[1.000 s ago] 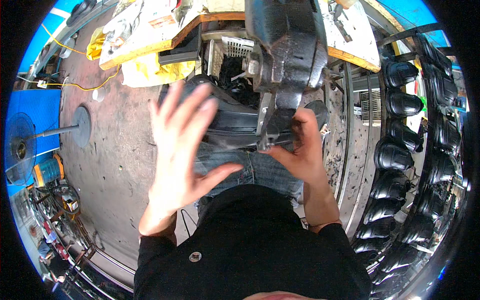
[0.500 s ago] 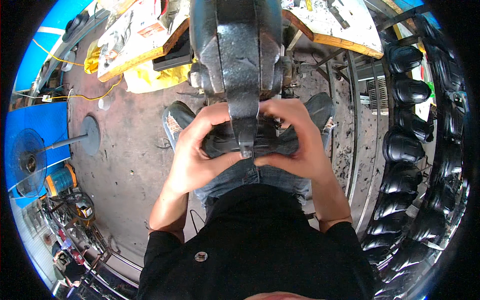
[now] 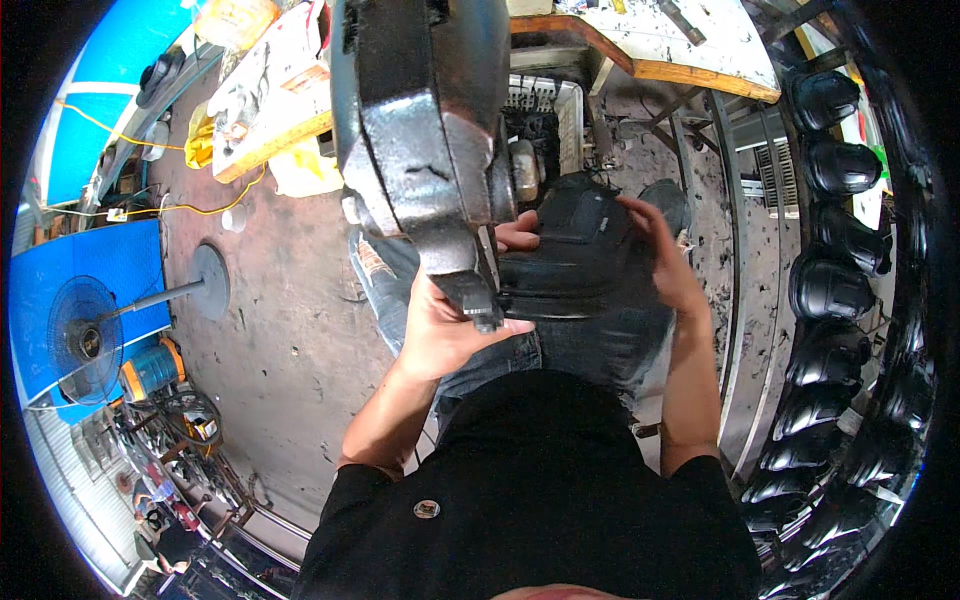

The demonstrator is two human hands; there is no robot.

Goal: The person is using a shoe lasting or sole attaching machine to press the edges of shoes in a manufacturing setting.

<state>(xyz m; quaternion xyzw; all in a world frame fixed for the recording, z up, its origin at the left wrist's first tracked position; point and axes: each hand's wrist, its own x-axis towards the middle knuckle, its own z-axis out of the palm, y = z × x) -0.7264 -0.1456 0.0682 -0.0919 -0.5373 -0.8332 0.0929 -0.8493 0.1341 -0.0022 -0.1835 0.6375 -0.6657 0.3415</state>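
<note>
A black moulded shell (image 3: 580, 255), shaped like a helmet part, is held over my lap between both hands. My left hand (image 3: 450, 325) grips its left edge from below, just under the tip of a big dark metal machine arm (image 3: 420, 130) that hangs down from the top. My right hand (image 3: 665, 260) clasps the shell's right side with fingers curled over its top. I am seated, in jeans and a black shirt.
A rack of several glossy black shells (image 3: 835, 290) curves along the right. A metal rail frame (image 3: 745, 300) stands beside my right arm. A wooden workbench (image 3: 640, 50) and white crate (image 3: 545, 105) lie ahead; a floor fan (image 3: 85, 335) stands at the left.
A second ago my left hand was spread open in the air. It then closed onto the shell with the right hand. The shell now sits further right of the machine arm.
</note>
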